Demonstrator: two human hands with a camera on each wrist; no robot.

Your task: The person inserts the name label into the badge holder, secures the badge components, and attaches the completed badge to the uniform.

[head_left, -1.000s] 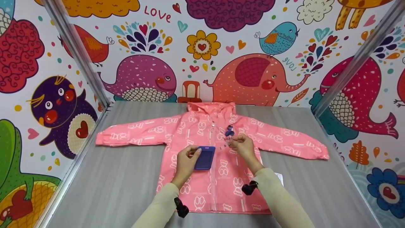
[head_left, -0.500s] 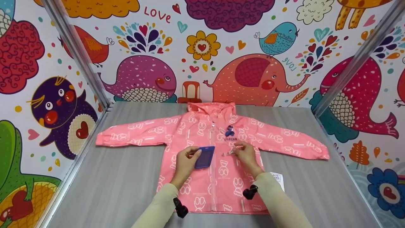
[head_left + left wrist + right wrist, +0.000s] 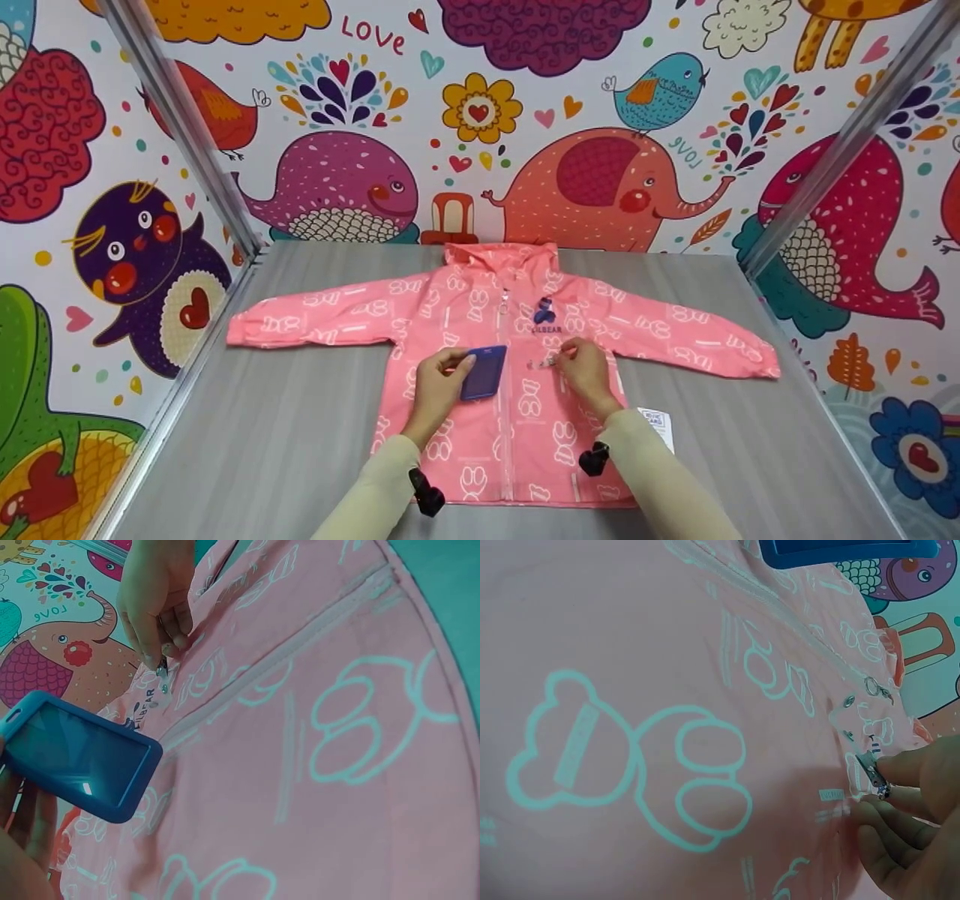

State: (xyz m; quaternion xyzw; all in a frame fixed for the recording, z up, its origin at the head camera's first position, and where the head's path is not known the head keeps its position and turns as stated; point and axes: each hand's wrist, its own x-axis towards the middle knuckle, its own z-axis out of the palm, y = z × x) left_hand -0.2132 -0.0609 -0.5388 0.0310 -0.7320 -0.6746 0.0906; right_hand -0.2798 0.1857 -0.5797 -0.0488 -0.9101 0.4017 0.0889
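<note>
My left hand point(image 3: 437, 390) holds a blue card holder point(image 3: 483, 373) by its left edge, with the thumb on the front. The holder's dark window faces up, and its slotted end shows in the left wrist view. My right hand point(image 3: 586, 373) pinches a small metal badge clip point(image 3: 872, 771) between thumb and fingers. From the clip runs a clear strap with two metal snaps point(image 3: 848, 701). Both hands are over the front of a pink zipped jacket point(image 3: 465, 435) with white bear outlines, the holder left of the zip and the clip to its right, below the dark bear print point(image 3: 545, 311).
The jacket lies flat on a grey table point(image 3: 247, 420), sleeves spread to both sides. A white printed tag point(image 3: 658, 424) sticks out from under its right side by my right sleeve. Brightly patterned walls point(image 3: 480, 187) with metal corner posts point(image 3: 184, 127) enclose the table.
My right hand has come slightly down and right with the clip, uncovering the lettering under the bear print. The card holder has turned slightly in my left hand.
</note>
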